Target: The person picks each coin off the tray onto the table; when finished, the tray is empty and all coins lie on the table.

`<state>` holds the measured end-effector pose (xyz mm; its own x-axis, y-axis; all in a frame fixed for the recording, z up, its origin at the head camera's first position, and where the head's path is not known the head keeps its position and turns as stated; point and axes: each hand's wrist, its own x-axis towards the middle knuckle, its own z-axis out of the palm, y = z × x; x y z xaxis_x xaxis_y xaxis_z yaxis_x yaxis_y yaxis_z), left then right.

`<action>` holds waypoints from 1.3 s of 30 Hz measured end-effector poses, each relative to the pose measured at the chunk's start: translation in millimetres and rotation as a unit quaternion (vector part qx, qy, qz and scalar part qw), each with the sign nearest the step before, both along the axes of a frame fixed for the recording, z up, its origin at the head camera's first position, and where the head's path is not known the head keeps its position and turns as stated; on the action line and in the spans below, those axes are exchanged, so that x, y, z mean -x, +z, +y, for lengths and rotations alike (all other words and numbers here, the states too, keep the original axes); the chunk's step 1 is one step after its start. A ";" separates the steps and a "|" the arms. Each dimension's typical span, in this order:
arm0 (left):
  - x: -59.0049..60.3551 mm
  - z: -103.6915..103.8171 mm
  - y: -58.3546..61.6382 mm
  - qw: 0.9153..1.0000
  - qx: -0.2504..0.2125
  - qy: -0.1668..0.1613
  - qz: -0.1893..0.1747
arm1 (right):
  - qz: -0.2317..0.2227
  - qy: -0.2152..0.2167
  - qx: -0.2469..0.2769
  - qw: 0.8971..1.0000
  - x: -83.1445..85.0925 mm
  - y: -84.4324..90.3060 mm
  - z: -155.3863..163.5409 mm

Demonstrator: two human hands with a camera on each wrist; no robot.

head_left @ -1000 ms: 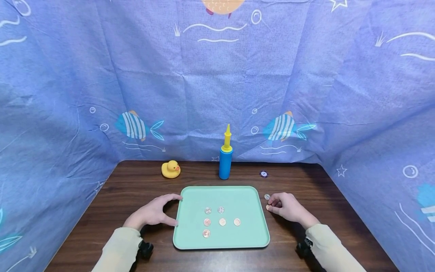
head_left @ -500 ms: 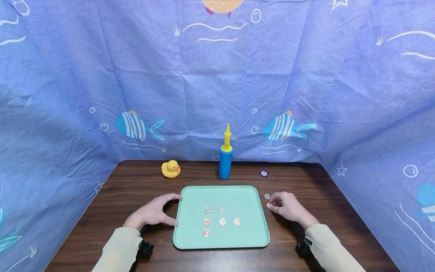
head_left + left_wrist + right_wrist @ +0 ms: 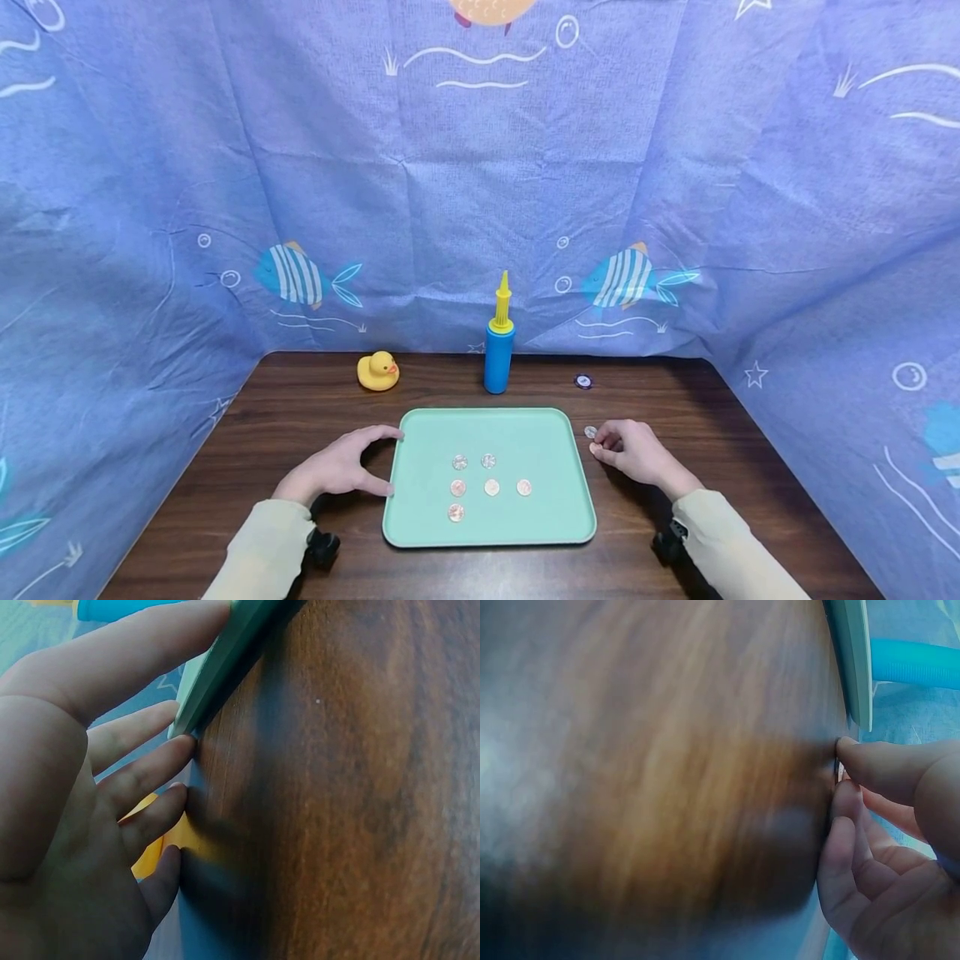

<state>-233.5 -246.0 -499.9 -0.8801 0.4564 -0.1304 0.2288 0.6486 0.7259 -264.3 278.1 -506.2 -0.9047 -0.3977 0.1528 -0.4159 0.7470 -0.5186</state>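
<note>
- Right hand (image 3: 633, 454) rested on the table (image 3: 300, 408) just right of the tray (image 3: 487, 533); thumb and forefinger curled, pinching a coin (image 3: 595, 449) at the fingertips. The right wrist view showed the fingertips (image 3: 855, 754) pressed together at the wood beside the tray's edge; the coin itself was barely visible there.
- A second loose coin (image 3: 590, 432) lay on the table just beyond those fingers, near the tray's far right corner, untouched.
- Left hand (image 3: 341, 467) lay at the tray's left edge, fingers spread and fairly straight, forefinger and thumb touching the rim; it gripped nothing. The left wrist view confirmed the thumb (image 3: 135, 652) along the rim.
- Six coins (image 3: 491, 487) lay flat on the tray, apart from one another, in its middle and near part.
- Judged progress: six coins in, one pinched and not yet over the tray, one left on the table.
- Farther back: a blue pump (image 3: 498, 350) with yellow nozzle stood upright, a rubber duck (image 3: 377, 372) to its left, a small dark disc (image 3: 582, 381) to its right.
- Blue fish-print cloth (image 3: 480, 167) behind and at both sides. No readable writing or brand anywhere.
</note>
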 end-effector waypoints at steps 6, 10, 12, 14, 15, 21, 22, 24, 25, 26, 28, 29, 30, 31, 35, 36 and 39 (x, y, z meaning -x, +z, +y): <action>0.8 -0.1 0.8 1.000 0.001 -0.001 0.003 | -0.005 0.002 0.001 1.000 1.9 2.1 1.1; 0.6 -0.4 2.6 1.000 0.002 -0.001 0.005 | -0.019 -0.003 0.023 1.000 4.5 7.0 1.5; 0.6 -0.9 3.3 1.000 0.002 -0.003 0.006 | -0.022 -0.004 0.041 0.999 6.2 9.5 0.5; 0.5 -1.2 4.0 1.000 0.000 -0.002 0.005 | -0.025 0.000 0.061 0.998 7.6 11.8 -1.9; 0.5 -1.3 4.0 1.000 0.000 -0.003 0.006 | -0.025 0.005 0.069 0.997 8.0 12.8 -3.5; -0.1 -1.7 2.4 1.000 0.009 -0.001 0.003 | -0.012 0.039 0.061 0.997 7.2 15.6 -21.9; -0.1 -1.6 2.1 1.000 0.009 0.000 0.003 | -0.009 0.045 0.055 0.997 6.9 15.7 -25.9; -0.1 -1.3 2.0 1.000 0.008 0.001 0.001 | 0.000 0.060 0.049 0.997 6.6 16.0 -34.2; -0.1 -1.2 2.1 1.000 0.006 0.001 0.001 | 0.003 0.066 0.046 0.997 6.4 16.5 -38.5; 0.0 -1.2 2.1 1.000 0.005 0.000 0.001 | 0.002 0.074 0.045 0.996 6.4 17.0 -42.8; 0.1 -1.1 2.1 1.000 0.004 0.000 0.000 | 0.006 0.090 0.038 0.995 6.7 18.4 -51.8; 0.1 -1.2 2.1 1.000 0.005 -0.001 0.001 | 0.006 0.097 0.035 0.995 6.9 19.5 -56.7; 0.2 -1.2 2.0 1.000 0.005 0.000 0.000 | 0.005 0.103 0.032 0.994 7.0 20.9 -61.5; 0.0 -1.2 2.1 1.000 0.006 0.000 0.001 | 0.001 0.108 0.027 0.994 7.1 22.2 -66.4; 0.0 -0.6 2.4 1.000 0.010 0.005 0.002 | -0.015 0.124 0.016 0.992 8.1 27.3 -85.2; -0.1 -0.3 2.5 1.000 0.009 0.004 0.001 | -0.019 0.127 0.012 0.992 8.3 28.1 -89.7; -0.6 0.3 3.1 1.000 0.004 0.000 0.000 | -0.027 0.142 0.000 0.990 8.7 29.8 -103.2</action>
